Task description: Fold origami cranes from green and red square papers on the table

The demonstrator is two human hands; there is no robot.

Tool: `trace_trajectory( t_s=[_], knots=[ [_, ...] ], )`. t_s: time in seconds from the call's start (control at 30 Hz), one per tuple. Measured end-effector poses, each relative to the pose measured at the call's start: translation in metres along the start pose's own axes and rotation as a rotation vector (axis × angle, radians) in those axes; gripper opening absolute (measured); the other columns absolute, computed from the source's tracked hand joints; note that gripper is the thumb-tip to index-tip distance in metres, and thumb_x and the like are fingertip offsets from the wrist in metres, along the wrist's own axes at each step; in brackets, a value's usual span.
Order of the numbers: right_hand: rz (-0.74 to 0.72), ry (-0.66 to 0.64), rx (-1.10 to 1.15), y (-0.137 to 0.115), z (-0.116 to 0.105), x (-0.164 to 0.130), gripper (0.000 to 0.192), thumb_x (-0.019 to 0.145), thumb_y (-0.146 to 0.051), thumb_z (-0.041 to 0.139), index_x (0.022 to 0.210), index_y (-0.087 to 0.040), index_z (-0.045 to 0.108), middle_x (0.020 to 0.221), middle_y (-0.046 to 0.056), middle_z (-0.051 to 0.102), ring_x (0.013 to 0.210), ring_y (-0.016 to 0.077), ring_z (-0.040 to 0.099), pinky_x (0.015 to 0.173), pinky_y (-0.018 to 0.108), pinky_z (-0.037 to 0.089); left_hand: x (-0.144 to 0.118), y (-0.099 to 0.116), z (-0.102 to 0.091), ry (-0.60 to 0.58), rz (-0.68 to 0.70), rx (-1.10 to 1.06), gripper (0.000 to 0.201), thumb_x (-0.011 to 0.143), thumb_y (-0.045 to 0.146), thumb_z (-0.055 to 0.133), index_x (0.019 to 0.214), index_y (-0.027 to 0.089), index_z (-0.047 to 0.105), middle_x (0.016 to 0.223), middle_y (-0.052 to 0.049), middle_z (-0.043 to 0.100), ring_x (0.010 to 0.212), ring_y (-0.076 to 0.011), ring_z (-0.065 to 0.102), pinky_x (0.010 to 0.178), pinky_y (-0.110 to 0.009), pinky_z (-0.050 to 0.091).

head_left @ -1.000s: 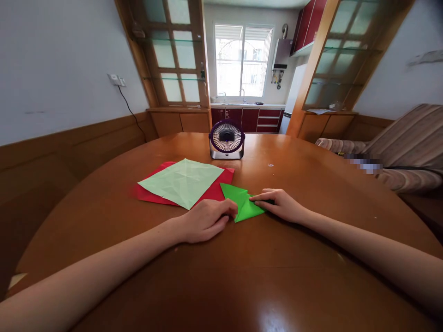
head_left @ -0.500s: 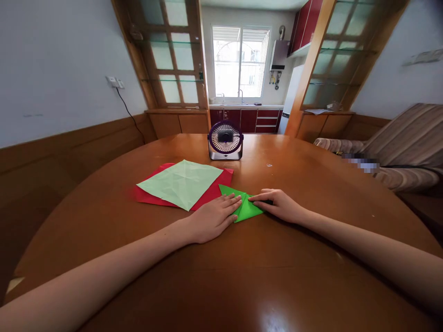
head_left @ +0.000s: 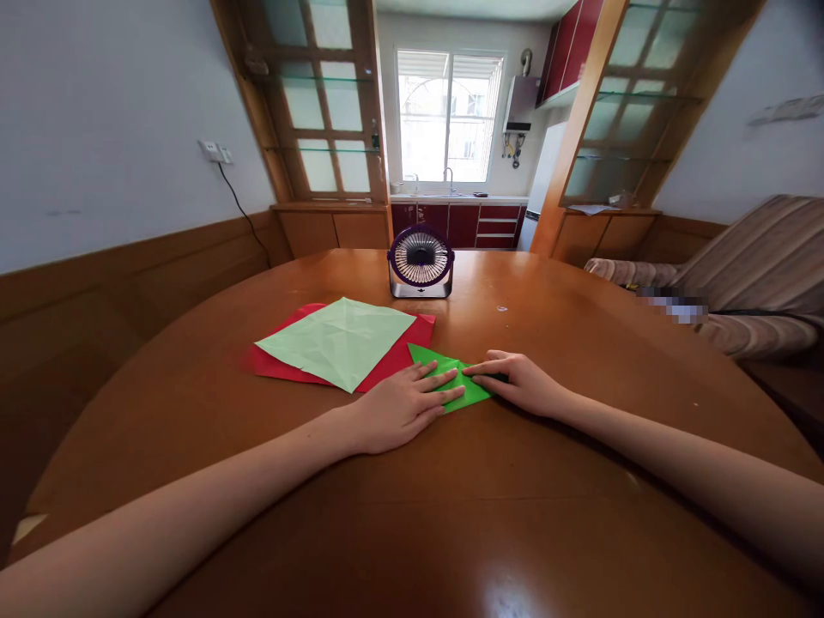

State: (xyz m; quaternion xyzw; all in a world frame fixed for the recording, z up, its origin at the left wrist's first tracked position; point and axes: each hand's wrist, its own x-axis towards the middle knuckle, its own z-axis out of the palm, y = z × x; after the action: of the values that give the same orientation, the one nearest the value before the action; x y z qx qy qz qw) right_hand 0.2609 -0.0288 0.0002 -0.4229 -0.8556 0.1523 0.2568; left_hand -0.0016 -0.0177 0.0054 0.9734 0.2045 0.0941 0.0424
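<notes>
Left hand [head_left: 399, 408] has uncurled from a loose fist a second ago; fingers [head_left: 444, 382] now spread flat, pressing the folded bright green paper [head_left: 464, 392] near the table [head_left: 489, 532] centre. Right hand [head_left: 524, 384] unchanged, fingers flat, pinning the paper's right tip. Looks like crease-flattening. Pale green sheet [head_left: 338, 339] on red sheet [head_left: 405, 354] just left, touching; small fan [head_left: 421, 262] toward far edge. Nothing in the way.

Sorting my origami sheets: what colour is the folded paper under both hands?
Bright green folded paper, clearest in the head view.
</notes>
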Motion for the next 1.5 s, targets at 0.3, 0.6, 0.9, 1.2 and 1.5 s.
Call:
trace_trajectory(
  t_s=[0.3,0.6,0.9,1.2,1.5],
  knots=[
    [-0.006,0.006,-0.014,-0.001,0.0,-0.001,0.029,0.095,-0.029,0.049,0.114,-0.022,0.07,0.08,0.005,0.06,0.074,0.0159,0.055,0.066,0.028,0.043,0.004,0.0,-0.004,-0.007,-0.01,-0.017,0.043,0.102,0.04,0.03,0.14,0.031,0.046,0.149,0.005,0.041,0.139,-0.0277,0.033,0.111,-0.044,0.03],
    [-0.002,0.002,-0.015,-0.002,0.001,0.0,0.029,0.095,-0.03,0.049,0.113,-0.022,0.07,0.081,0.005,0.06,0.075,0.0165,0.056,0.067,0.029,0.043,0.014,-0.003,-0.003,0.083,0.03,0.012,0.034,0.1,0.037,0.036,0.122,0.028,0.061,0.133,-0.002,0.058,0.11,-0.0241,0.054,0.094,-0.04,0.039],
    [-0.011,0.018,-0.045,-0.004,0.0,-0.002,0.029,0.095,-0.032,0.049,0.113,-0.023,0.07,0.081,0.005,0.058,0.074,0.0158,0.056,0.067,0.028,0.044,0.018,-0.005,-0.011,0.019,0.025,-0.006,0.039,0.097,0.046,0.04,0.129,0.026,0.053,0.135,-0.004,0.055,0.117,-0.0282,0.047,0.098,-0.044,0.035],
    [-0.019,0.023,-0.05,-0.003,0.001,-0.002,0.029,0.095,-0.03,0.049,0.113,-0.023,0.069,0.083,0.005,0.058,0.075,0.016,0.056,0.068,0.028,0.045,0.02,-0.011,-0.015,-0.042,0.032,-0.032,0.052,0.095,0.056,0.04,0.137,0.028,0.047,0.141,-0.005,0.05,0.122,-0.03,0.044,0.102,-0.045,0.032],
    [-0.032,0.047,-0.083,0.001,0.004,-0.004,0.029,0.094,-0.03,0.049,0.111,-0.022,0.07,0.081,0.005,0.054,0.073,0.0155,0.054,0.068,0.028,0.044,0.023,-0.018,-0.018,-0.106,-0.004,-0.075,0.057,0.091,0.058,0.047,0.142,0.033,0.042,0.147,0.0,0.045,0.126,-0.0308,0.039,0.105,-0.045,0.03]
  ],
)
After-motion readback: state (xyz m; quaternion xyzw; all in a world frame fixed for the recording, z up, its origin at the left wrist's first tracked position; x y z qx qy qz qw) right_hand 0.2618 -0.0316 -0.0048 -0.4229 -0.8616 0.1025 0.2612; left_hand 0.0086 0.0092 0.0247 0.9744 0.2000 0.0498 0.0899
